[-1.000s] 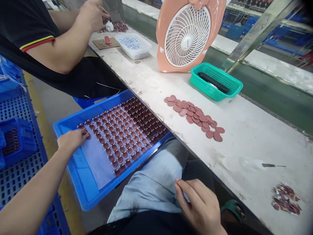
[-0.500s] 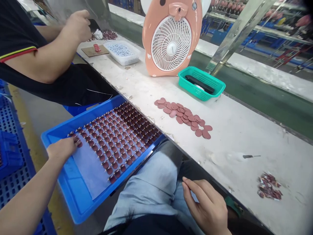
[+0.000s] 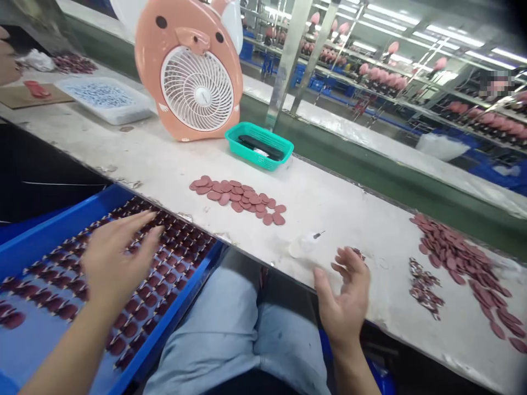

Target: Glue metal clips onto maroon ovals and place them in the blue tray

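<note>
My left hand [image 3: 119, 255] hovers over the blue tray [image 3: 76, 216], fingers apart and holding nothing. Rows of small dark red pieces with light tips [image 3: 150, 299] lie on a pale sheet in that tray. Over the table's front edge, my right hand [image 3: 343, 293] is open, its fingers loosely curled. A small dark reddish bit [image 3: 359, 253] shows behind its fingertips; whether they touch it, I cannot tell. Left of that hand lies a whitish bottle [image 3: 302, 246] with a thin dark tip. Flat reddish-brown oval discs [image 3: 242, 196] are spread on the white table [image 3: 197, 233].
At the right, a larger heap of oval discs [image 3: 457, 247] lies behind a small pile of dark red and silvery pieces [image 3: 426, 288]. A pink fan [image 3: 197, 88], a green basket [image 3: 259, 159] and a white tub [image 3: 107, 101] stand farther back. A co-worker's hand [image 3: 8, 60] shows far left.
My left hand has left the piece at the tray's near-left end and risen rightward. My right hand has moved up from my lap to the table edge and opened. The view has swung right.
</note>
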{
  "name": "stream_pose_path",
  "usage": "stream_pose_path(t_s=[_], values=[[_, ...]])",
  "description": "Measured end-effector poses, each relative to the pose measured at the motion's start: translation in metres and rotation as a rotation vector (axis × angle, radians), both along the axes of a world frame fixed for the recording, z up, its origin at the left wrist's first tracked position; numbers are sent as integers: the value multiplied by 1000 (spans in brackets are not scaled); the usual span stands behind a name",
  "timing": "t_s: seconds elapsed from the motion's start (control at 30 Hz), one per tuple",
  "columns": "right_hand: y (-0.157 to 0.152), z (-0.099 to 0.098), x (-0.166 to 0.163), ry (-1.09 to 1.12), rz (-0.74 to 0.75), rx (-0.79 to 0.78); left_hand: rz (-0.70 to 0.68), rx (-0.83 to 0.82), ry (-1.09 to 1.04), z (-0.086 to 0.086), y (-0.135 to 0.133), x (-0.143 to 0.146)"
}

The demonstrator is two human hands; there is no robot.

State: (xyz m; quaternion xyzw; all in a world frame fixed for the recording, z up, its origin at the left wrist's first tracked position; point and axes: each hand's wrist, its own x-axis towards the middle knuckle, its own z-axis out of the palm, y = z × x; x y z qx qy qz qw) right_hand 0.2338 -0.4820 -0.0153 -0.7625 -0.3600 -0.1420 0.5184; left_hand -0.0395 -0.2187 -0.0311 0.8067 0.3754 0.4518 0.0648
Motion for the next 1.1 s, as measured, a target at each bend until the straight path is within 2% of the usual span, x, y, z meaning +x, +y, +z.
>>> stream_pose_path(t_s=[0.1,0.2,0.33,0.47,0.53,0.63,0.7,0.77,0.83,0.9,1.0,1.1], values=[[17,3,3,55,68,-241,-251,40,178,21,-9,80],[32,5,6,92,126,-301,-397,15,386,24,-8,112],[39,6,9,205,212,-217,-530,20,424,11,-13,104],[34,9,-6,309,276,-97,-623,85,231,-4,-38,85],[34,10,-21,469,373,-47,-590,123,93,-7,-60,78],[36,8,-44,871,582,-32,-558,115,-75,-4,-100,66],[37,4,-56,1109,654,-20,-515,-32,-142,-1,-125,60],[35,-1,-64,1288,686,10,-528,-193,-175,2,-141,55],[33,-2,-67,1396,719,42,-610,-264,-219,4,-148,54],[30,0,-68,1407,776,64,-602,-353,-335,6,-148,55],[25,6,-68,1332,860,64,-592,-753,-529,9,-150,60],[23,10,-72,1304,870,-22,-761,-1169,-692,11,-157,66]])
